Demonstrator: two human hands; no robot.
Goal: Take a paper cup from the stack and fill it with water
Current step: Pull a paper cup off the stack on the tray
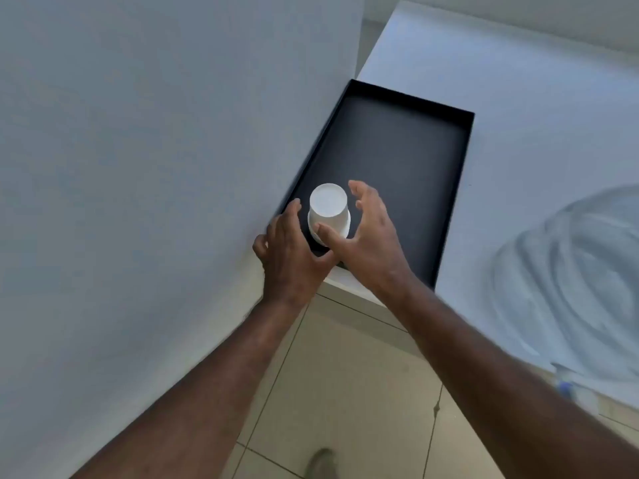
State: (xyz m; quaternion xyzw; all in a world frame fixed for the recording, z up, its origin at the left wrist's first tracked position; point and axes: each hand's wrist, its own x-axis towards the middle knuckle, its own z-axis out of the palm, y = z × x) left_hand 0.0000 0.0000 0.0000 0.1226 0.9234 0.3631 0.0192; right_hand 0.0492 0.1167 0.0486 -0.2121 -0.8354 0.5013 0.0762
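A short stack of white paper cups (328,210) stands upside down at the near left corner of a shallow black tray (387,160). My left hand (290,254) is at the stack's left side, fingers spread, its fingertips close to the base of the stack. My right hand (370,236) is open on the right side, with the thumb against the lower cup and the fingers curved above and apart from the top cup. Neither hand has closed around a cup.
The tray lies on a white counter (518,98) against a pale wall (138,133) on the left. A blurred, clear rounded object (570,281) sits at the right on the counter. Beige floor tiles (345,392) and a foot show below.
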